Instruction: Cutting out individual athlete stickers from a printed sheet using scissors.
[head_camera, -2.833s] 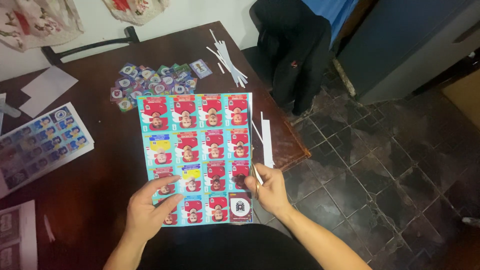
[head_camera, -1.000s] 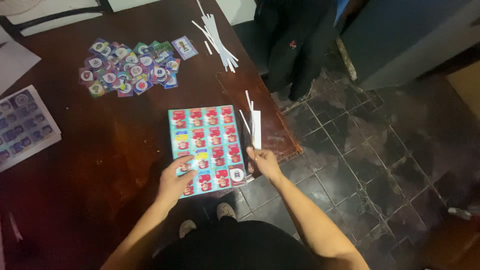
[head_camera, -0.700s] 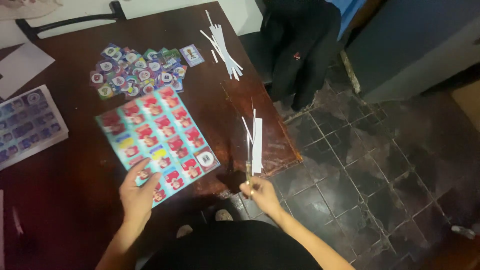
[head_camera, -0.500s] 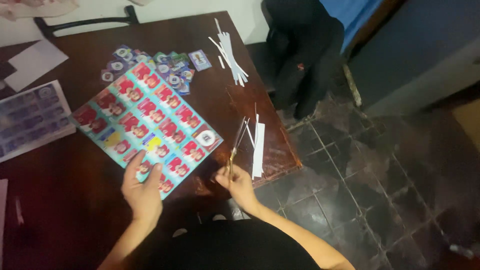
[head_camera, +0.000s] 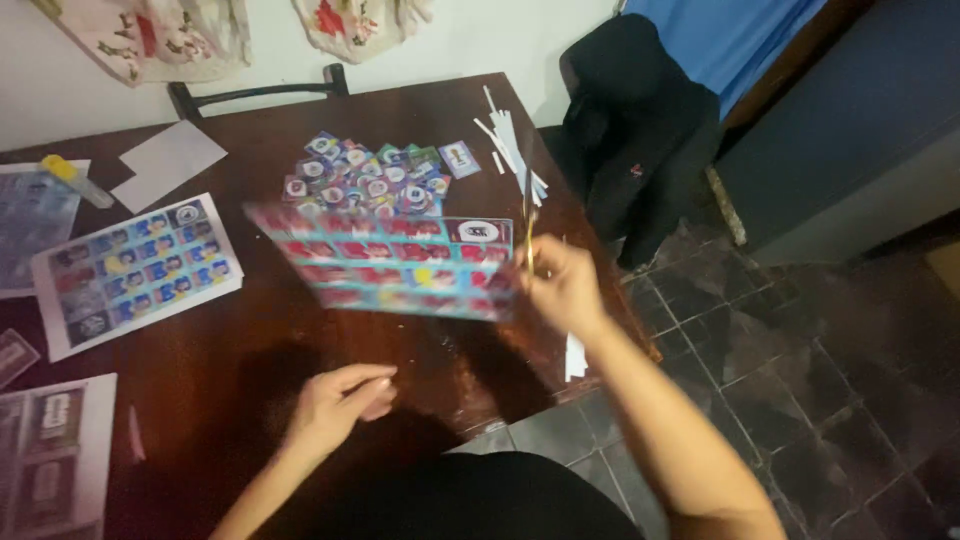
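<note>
Bare table (head_camera: 250, 350) under the raised sheet (head_camera: 385, 265); cut cards (head_camera: 370, 180) crowd beyond.

A room in a home: a dark wooden table (head_camera: 300, 360) strewn with printed sheets (head_camera: 135, 270) and cut-out cards (head_camera: 370, 180), a chair with a black jacket (head_camera: 640, 130) draped on it, worn floor tiles (head_camera: 800, 370), cloth hangings (head_camera: 150, 30) on a white wall.

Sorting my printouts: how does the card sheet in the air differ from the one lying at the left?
The red sheet is lifted off the table by the right hand and blurred; the blue sheet lies flat, untouched and sharp. The red sheet shows mostly red pictures, the blue sheet bluish ones. Both are grids of small cards.
</note>
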